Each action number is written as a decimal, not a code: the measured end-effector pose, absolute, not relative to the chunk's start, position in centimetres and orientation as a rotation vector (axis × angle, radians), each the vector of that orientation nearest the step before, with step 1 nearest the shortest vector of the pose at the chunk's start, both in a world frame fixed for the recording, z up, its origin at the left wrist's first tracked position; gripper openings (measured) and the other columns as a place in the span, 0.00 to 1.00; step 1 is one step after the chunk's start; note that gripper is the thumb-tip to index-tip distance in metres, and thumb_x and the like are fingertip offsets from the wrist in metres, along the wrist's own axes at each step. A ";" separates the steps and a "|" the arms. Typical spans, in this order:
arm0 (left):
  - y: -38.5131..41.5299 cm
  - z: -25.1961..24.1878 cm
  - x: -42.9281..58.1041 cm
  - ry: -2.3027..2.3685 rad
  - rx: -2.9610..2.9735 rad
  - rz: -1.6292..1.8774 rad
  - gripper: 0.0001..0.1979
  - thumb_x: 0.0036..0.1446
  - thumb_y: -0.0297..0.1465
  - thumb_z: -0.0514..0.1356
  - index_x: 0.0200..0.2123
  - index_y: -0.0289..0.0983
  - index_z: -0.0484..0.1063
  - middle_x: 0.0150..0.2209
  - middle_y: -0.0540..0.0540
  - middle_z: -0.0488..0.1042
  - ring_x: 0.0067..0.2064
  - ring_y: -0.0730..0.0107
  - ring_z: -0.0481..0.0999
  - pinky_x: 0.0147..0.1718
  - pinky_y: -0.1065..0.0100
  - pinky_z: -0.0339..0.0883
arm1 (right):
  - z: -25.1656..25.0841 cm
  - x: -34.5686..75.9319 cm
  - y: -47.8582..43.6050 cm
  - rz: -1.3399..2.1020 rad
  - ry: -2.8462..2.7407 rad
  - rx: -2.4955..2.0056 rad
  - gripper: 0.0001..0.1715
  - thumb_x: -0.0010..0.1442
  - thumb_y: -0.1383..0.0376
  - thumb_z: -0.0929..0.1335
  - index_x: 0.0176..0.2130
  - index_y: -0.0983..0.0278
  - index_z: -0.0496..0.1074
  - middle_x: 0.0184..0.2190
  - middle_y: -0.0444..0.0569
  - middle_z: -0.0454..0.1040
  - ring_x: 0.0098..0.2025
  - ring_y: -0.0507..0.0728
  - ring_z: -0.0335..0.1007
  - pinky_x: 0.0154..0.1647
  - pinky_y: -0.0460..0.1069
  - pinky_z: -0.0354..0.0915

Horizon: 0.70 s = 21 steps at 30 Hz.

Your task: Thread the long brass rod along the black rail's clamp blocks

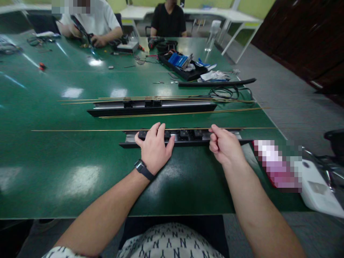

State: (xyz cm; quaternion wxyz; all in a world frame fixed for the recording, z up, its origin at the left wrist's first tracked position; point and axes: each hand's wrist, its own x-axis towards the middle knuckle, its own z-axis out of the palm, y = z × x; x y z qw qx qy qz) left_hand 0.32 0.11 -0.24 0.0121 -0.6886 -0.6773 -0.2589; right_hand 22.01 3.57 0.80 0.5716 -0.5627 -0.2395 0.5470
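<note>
as left hand [154, 148] splays on rail [128, 144], right hand [224, 145] pinches rod [80, 130]; cloth [172, 243] reads ny

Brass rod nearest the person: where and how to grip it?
Pinch the brass rod from above, well in from its ends, over the black rail, where the right hand sits. It is long, thin and lies flat, so an end grip would probably let it sag.

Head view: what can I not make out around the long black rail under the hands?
1. Head view: the left hand covers part of the long black metal rail.
2. Curled fingers of the right hand hide whether its grip closes on the thin brass rod.
3. A pixelated patch masks the object right of the rail.
4. Parts in the far black tray are too small.
</note>
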 end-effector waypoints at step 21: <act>0.2 -0.3 0.3 -2.108 -2.148 -0.817 0.23 0.67 0.42 0.55 0.63 0.42 0.66 0.66 0.38 0.68 0.62 0.49 0.70 0.64 0.35 0.42 | 1.2 21.8 3.5 1.265 -0.576 -1.349 0.10 0.64 0.65 0.71 0.31 0.66 0.71 0.15 0.38 0.63 0.09 0.45 0.51 0.06 0.40 0.44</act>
